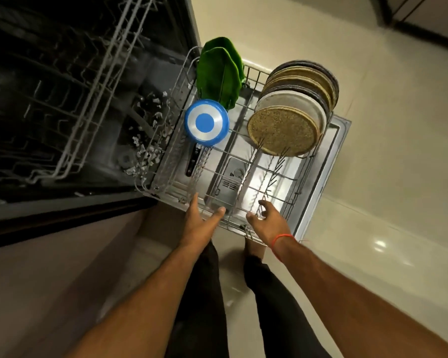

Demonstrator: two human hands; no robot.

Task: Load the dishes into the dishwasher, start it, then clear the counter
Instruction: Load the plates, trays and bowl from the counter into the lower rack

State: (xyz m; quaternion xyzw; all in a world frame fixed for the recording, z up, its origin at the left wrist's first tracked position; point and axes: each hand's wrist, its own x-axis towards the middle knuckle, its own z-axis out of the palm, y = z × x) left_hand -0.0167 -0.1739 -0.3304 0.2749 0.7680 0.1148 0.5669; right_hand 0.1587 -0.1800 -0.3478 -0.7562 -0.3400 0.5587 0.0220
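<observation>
Standing over the open dishwasher, a person reaches both arms down to the pulled-out grey wire lower rack, which rests above the lowered stainless steel door. The left hand is open, its straight fingers at the rack's near rim. The right hand, a red thread bracelet at its wrist, is loosely open, its fingertips at the same rim. In the rack a row of round speckled tan and dark plates stands on edge at the right. Two green leaf-shaped plates stand at the far left, with a small blue pan bottom up just in front of them. The upper wire rack sits in the dark tub. Glossy cream floor tiles surround the machine.
</observation>
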